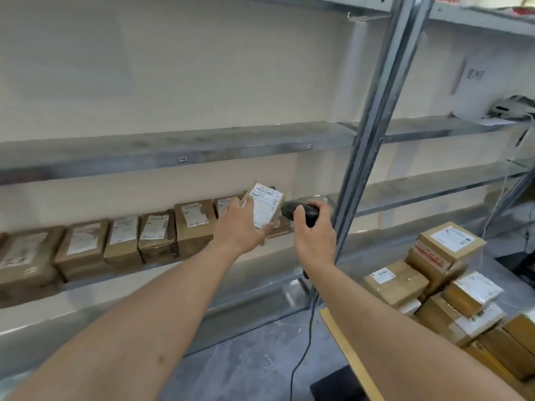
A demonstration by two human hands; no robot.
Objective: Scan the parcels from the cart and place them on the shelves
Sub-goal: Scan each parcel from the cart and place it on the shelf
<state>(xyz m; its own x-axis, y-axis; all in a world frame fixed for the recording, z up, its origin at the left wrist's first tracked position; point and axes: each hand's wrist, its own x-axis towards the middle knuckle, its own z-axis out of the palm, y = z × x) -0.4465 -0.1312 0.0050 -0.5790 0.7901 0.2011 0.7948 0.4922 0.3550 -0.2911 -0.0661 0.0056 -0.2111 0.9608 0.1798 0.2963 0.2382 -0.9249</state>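
My left hand (241, 227) grips a small brown parcel (266, 205) with a white label, held tilted in front of the middle shelf (246, 253). My right hand (314, 230) holds a black barcode scanner (298, 211), its head right beside the parcel's right edge. A row of several brown labelled parcels (156, 235) stands on that shelf to the left of my hands. More parcels (451, 287) lie piled on the cart (344, 348) at the lower right.
A grey metal upright (373, 134) of the shelving rises just right of my right hand. The upper shelf (173, 149) runs above. The scanner's black cable (304, 351) hangs to the concrete floor. A white device (509, 108) sits on the right-hand shelf.
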